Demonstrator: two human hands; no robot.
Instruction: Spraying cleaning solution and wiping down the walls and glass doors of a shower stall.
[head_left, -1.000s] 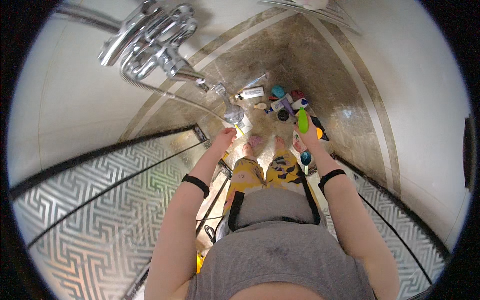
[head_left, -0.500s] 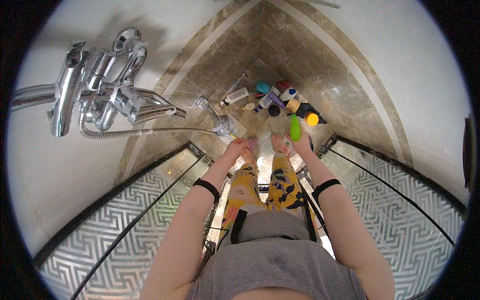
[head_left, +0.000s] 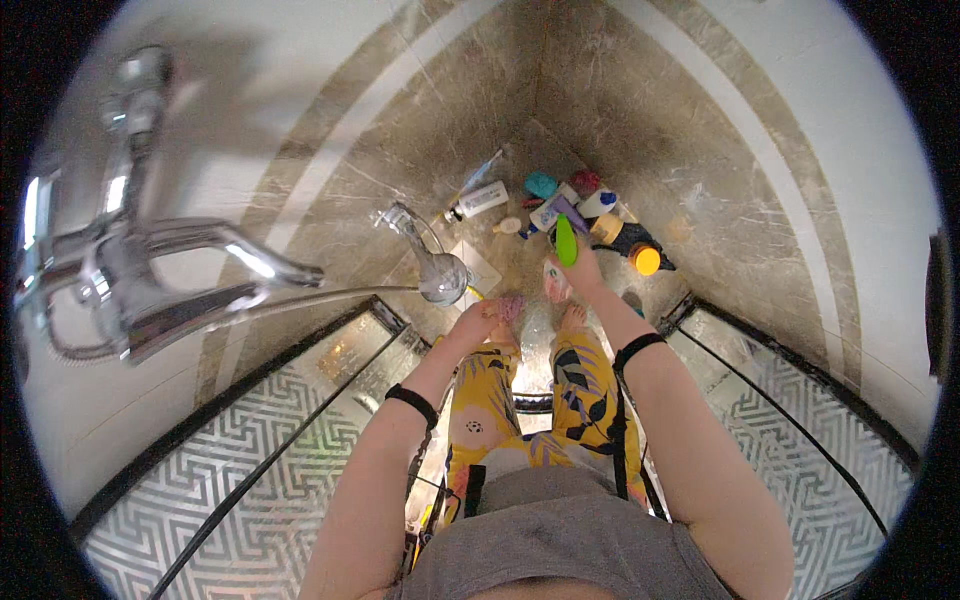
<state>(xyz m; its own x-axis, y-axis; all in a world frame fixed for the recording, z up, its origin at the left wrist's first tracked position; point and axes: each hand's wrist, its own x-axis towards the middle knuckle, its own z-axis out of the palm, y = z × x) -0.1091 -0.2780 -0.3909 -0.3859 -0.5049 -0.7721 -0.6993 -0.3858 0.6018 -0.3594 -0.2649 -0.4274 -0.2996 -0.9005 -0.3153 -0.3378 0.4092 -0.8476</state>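
My right hand (head_left: 580, 268) is wrapped round what looks like a spray bottle (head_left: 555, 278) with a bright green head (head_left: 567, 241) and a pale, printed body. The bottle hangs low over the floor, in front of my right foot (head_left: 573, 316). My left hand (head_left: 478, 320) is closed on a small pinkish-purple cloth or scrubber (head_left: 511, 306), above my left foot; its exact kind is too small to tell. Beside that hand lies a chrome shower head (head_left: 442, 277) on the floor, joined to its metal hose (head_left: 370, 292).
Several bottles and tubes lie heaped in the corner, among them a white bottle (head_left: 484, 198), a teal scrubber (head_left: 540, 184) and an orange-capped container (head_left: 645, 261). Chrome taps (head_left: 130, 240) jut from the left wall. Patterned glass panels (head_left: 270, 430) with black frames flank me.
The spray bottle in my right hand has swung left and forward, from beside my right foot to in front of it. My left hand still grips the pinkish thing. The view has shifted.
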